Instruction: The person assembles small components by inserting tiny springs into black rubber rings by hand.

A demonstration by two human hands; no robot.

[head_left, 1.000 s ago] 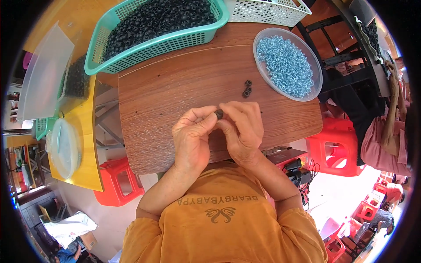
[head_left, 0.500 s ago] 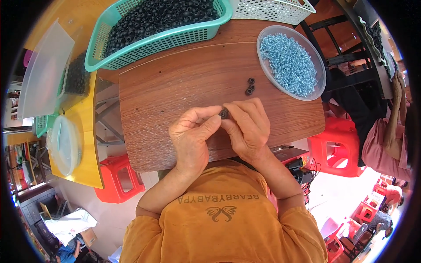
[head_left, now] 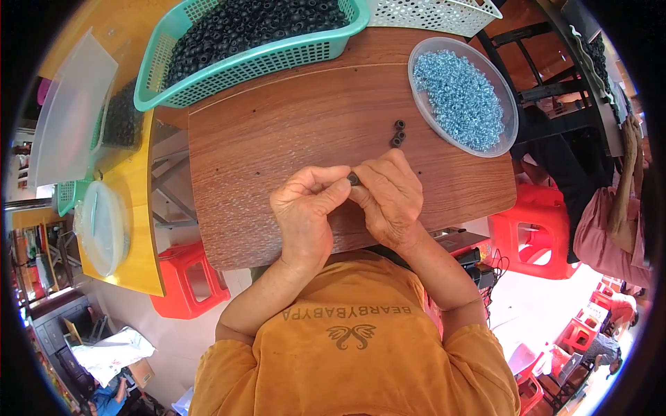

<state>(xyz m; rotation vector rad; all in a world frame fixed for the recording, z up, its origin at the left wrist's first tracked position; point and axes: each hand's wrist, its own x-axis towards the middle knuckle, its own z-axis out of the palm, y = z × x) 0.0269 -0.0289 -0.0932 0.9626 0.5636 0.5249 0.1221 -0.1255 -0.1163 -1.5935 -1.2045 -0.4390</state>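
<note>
**Both hands pinching one small black ring over the wooden board**

Wood-grain board is lying across your lap area as the work surface, with red plastic stools standing on the pale floor to either side below it. Your left hand and right hand are meeting at the near middle of the board, fingertips touching each other. Between them you are pinching a small black ring; both hands are curled closed around it, thumbs and forefingers pressing in, the other fingers folded under. Only a sliver of the ring is showing between the fingertips.

Just beyond your right hand, a little cluster of black rings is lying loose on the wood, apart from your fingers. Farther right, a clear round bowl is holding a heap of small light-blue metal pieces. Along the far edge, a teal mesh basket is sitting full of black rings, with a white basket next to it. Off to your left, clear plastic lids are resting on a yellow table.
</note>
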